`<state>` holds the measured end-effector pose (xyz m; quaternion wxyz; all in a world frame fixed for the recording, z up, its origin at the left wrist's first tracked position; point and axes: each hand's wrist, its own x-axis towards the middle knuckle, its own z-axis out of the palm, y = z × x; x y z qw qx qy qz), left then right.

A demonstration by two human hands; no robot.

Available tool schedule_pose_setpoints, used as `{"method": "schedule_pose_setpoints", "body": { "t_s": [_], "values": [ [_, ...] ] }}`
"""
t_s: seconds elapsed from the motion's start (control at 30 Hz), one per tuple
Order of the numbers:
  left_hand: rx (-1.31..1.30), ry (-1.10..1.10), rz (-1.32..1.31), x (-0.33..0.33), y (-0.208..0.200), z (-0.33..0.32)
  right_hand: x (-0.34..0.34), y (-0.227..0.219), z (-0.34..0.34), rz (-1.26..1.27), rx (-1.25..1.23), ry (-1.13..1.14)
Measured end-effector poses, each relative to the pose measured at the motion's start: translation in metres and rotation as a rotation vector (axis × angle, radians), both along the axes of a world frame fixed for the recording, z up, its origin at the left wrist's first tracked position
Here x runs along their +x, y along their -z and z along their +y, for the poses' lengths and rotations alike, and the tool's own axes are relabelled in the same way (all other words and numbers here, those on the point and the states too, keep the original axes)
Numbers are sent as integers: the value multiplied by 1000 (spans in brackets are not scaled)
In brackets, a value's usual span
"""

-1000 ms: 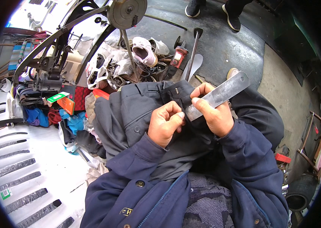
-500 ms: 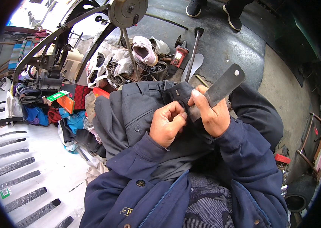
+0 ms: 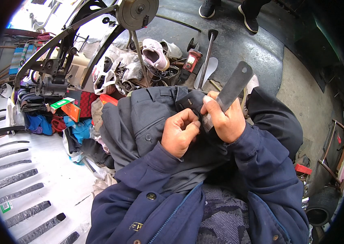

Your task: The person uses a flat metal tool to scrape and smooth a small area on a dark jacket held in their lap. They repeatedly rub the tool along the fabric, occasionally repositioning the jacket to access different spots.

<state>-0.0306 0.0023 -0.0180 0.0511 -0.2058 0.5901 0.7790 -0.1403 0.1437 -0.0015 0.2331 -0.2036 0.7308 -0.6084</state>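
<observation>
From my remote seat I have the left hand (image 3: 181, 132) pinching, thumb pressed to forefinger, at the dark trousers (image 3: 139, 112) across the lap, just below the waistband (image 3: 189, 99), though I can't tell whether cloth or thread sits between those tips. Over in the right hand (image 3: 225, 120), thumb and fingers clamp a flat metal blade (image 3: 237, 83), holed end up, lower end down at the cloth: close-in seam work, I'd judge. The next move calls for taut fabric and a short, careful stroke, clear of the left fingertips.
</observation>
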Motion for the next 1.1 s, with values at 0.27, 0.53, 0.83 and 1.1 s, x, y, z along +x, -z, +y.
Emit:
{"method": "schedule_pose_setpoints", "body": {
  "t_s": [0.27,0.53,0.83,1.1],
  "values": [
    [158,-26,43,-1,5,-4,-1,-2,3,-35,-71,101],
    [129,-37,39,-2,7,-2,-6,-18,10,164,-204,164],
    [73,-28,48,-3,5,0,4,-12,7,196,-123,55],
    [80,-40,35,-3,8,0,8,-24,16,254,-274,-7]
  ]
}}
